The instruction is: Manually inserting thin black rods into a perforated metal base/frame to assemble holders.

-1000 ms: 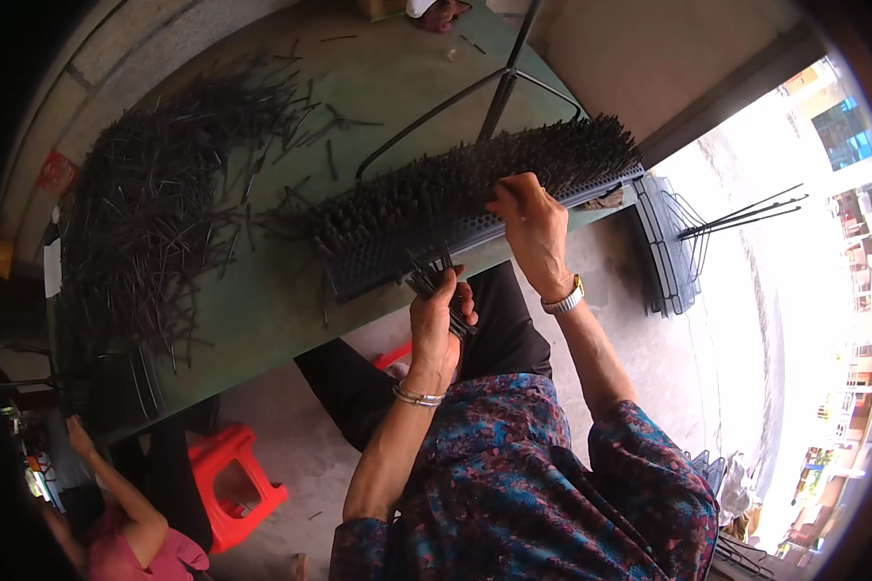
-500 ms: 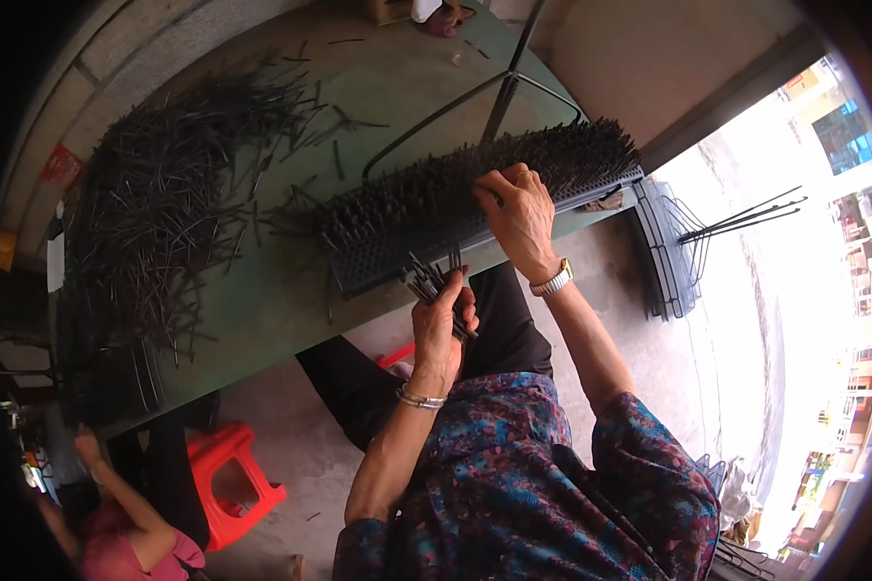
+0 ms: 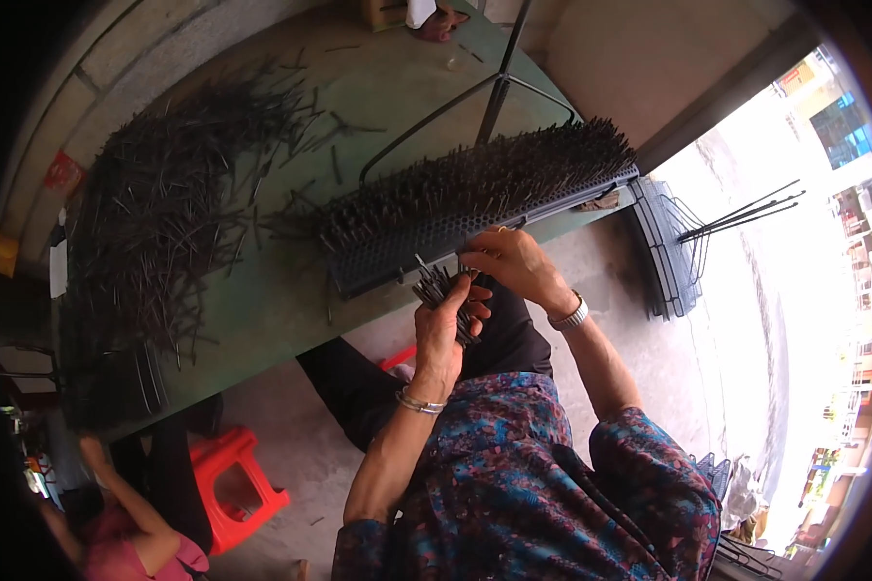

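My left hand (image 3: 443,327) is closed round a bundle of thin dark sticks (image 3: 434,285), their ends poking up past the thumb. Right beside it, my right hand (image 3: 518,266) has its fingertips pinched together at the top of the bundle; what lies between them is hidden. Just beyond both hands, a long dark perforated board (image 3: 392,263) rests along the table's near edge. Dense rows of upright dark sticks (image 3: 475,174) fill most of its holes, while a strip of bare holes runs along the near side.
A big heap of loose dark sticks (image 3: 165,184) covers the left of the green table (image 3: 271,334). A thin metal frame (image 3: 499,82) rises behind the board. Stacked grey racks (image 3: 664,252) stand at right. Lower left are a red stool (image 3: 237,484) and another person's arm (image 3: 131,494).
My right hand has come back from above the upright sticks, down and toward me, to the bundle in my left hand. The left hand stays nearly in place.
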{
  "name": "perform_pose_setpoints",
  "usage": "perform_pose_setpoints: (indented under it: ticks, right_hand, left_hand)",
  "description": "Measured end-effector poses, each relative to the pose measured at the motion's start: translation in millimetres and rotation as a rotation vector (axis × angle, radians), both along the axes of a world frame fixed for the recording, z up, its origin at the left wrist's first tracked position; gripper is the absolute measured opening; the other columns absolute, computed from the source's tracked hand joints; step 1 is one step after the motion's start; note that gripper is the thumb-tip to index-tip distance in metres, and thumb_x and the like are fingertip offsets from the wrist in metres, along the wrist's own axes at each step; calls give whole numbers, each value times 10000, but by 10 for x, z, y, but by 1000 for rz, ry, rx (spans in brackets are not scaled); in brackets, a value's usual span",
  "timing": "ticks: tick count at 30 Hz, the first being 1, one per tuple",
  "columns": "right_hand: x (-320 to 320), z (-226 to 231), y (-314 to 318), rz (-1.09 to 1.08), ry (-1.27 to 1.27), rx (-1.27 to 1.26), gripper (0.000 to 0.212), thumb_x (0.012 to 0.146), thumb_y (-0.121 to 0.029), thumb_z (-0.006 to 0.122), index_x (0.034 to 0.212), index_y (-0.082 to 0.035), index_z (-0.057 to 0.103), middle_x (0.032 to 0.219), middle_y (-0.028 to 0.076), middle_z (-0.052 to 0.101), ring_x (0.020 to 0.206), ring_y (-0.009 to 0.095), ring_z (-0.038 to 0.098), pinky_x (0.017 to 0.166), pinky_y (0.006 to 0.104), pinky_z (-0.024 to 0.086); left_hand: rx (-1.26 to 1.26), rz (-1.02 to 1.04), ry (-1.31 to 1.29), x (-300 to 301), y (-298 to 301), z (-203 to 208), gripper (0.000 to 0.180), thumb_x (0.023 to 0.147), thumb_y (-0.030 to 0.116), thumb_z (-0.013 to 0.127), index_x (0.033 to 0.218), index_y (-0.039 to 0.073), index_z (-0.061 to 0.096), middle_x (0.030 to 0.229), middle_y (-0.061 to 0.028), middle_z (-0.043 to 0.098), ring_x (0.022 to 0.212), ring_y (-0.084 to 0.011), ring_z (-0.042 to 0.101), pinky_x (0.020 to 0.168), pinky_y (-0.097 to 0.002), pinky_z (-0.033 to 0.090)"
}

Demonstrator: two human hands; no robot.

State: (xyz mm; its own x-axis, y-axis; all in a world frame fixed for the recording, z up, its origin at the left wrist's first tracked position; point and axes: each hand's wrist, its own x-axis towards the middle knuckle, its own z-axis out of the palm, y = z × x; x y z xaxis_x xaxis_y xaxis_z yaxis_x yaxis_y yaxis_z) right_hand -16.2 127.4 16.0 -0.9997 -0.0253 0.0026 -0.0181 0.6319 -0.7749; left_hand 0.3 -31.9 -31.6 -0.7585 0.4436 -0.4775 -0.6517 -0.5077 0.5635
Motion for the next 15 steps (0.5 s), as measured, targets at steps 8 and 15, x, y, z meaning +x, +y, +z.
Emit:
perform_pose_setpoints:
  ticks: [8, 15]
  right_hand:
    - [61, 27, 55, -163, -200, -531, 230, 924, -185, 612, 963, 39, 650, 770, 51, 652, 698, 97, 628, 610, 227, 514]
    - [78, 47, 146, -23, -265, -545, 217, 934, -187, 600, 951, 29, 623, 774, 60, 655, 699, 122, 651, 638, 246, 532]
  left_hand:
    - [-100, -95, 70, -9, -42, 90, 280, 903, 276, 644, 1038, 31, 659, 896, -109, 713, 702, -159, 676, 468, -232, 396]
    - [-147, -219, 122, 7, -90, 80, 301, 924, 269, 615, 1105, 35, 670, 978, -110, 709, 738, -141, 674, 466, -195, 412]
